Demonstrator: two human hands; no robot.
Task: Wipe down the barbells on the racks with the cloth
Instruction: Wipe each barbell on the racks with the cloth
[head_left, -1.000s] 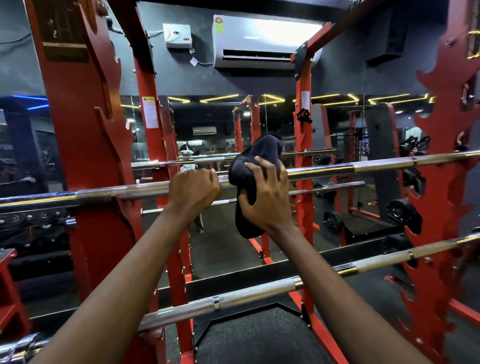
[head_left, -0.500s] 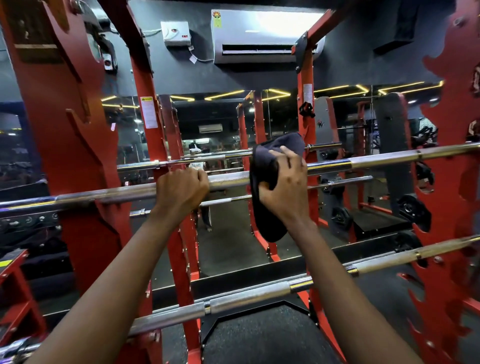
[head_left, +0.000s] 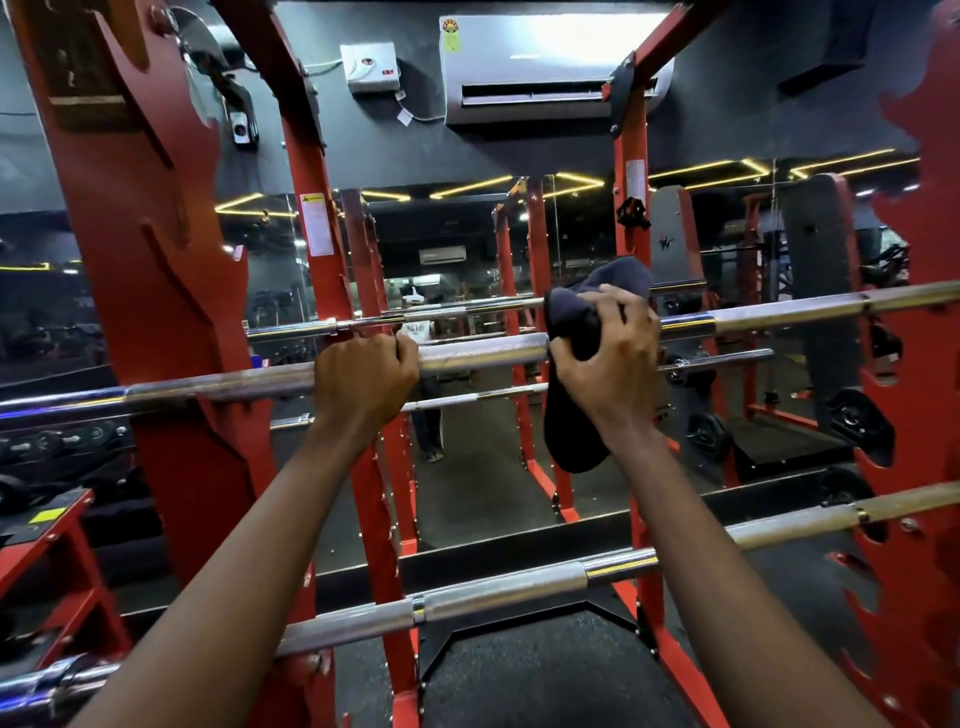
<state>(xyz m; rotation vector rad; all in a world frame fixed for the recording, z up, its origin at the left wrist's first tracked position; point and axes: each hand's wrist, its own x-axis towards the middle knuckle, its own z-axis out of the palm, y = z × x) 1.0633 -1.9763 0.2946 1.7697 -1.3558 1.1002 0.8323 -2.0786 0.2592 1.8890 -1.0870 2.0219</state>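
**Dark cloth wrapped on the upper bar**

Dark cloth (head_left: 576, 364) is bunched in the right hand (head_left: 608, 364), whose fingers curl tight over it and press it around the upper barbell (head_left: 483, 356) — a closed grip with the fabric between palm and steel, the loose end hanging down below the bar. Wrapping it this way probably lets one pass clean the whole way round the shaft. Just to the left, the left hand (head_left: 363, 379) is clenched bare on the same bar, most likely to stop it rolling or sliding in its hooks while the other hand rubs. A short bare stretch of bar shows between the two hands. Further out, the bar rests across the red rack (head_left: 171, 322), its ends running off to either side. Nearer and lower, a second barbell (head_left: 493, 595) sits on the same rack with no hand on it. Beyond is a mirror (head_left: 457, 270) that doubles the bars.
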